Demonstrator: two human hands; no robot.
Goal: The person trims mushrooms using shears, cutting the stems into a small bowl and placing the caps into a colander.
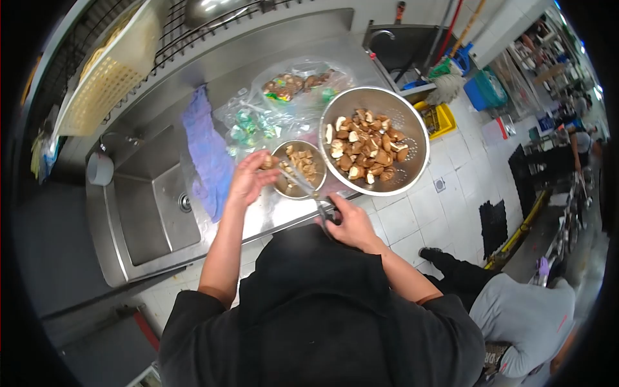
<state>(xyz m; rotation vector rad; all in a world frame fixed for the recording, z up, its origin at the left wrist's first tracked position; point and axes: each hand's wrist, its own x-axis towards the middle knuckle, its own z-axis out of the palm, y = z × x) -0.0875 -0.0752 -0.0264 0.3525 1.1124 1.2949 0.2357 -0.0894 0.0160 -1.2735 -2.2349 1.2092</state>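
Observation:
In my right hand is a pair of scissors, its blades pointing up and left over a small metal bowl. My left hand pinches a brown mushroom piece beside the blade tips, at the bowl's left rim. Cut pale-brown pieces lie inside the small bowl. Close by on the right stands a large metal colander holding many brown mushrooms with pale stems.
Plastic bags lie behind the bowl, one with mushrooms inside. A purple cloth lies left, beside the sink. A yellow bucket stands on the floor. Another person is at lower right.

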